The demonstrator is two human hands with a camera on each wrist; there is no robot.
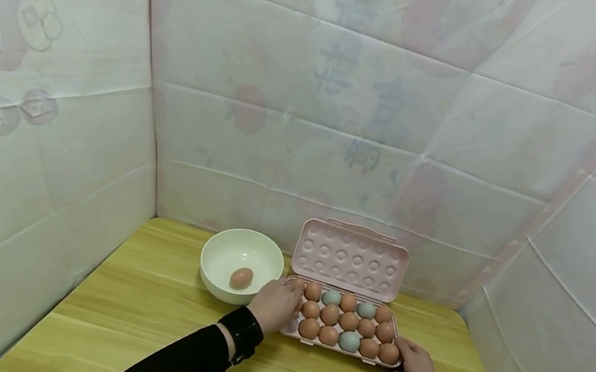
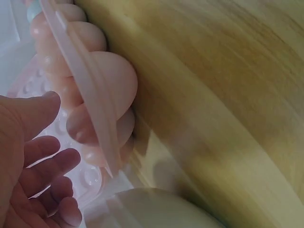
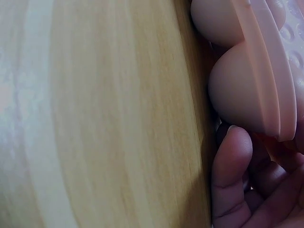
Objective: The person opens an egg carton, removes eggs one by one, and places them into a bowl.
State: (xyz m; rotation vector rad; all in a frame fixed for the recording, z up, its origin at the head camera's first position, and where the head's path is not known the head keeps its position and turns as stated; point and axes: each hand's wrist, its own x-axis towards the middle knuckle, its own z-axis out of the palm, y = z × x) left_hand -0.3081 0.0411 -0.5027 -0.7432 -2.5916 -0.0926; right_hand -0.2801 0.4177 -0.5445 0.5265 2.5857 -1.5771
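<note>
A pink egg carton (image 1: 340, 346) stands on the table, its lid (image 1: 349, 261) raised at the back. Brown eggs (image 1: 349, 321) and a few pale blue-green ones fill most of its cells; the front left cell shows bare. My left hand (image 1: 275, 306) is over the carton's left end, covering some cells. Its fingers are loosely bent and its thumb stands apart, near a brown egg (image 2: 85, 124), with nothing between them. At the carton's front right corner, my right hand (image 1: 417, 366) grips the edge, fingers (image 3: 232, 154) bent beside the end egg (image 3: 235, 90).
Left of the carton, a cream bowl (image 1: 215, 251) holds one brown egg (image 1: 241, 278). Wood-grain table (image 1: 140, 310) extends in front of both. Printed white sheets (image 1: 234, 151) rise behind the table and along both sides.
</note>
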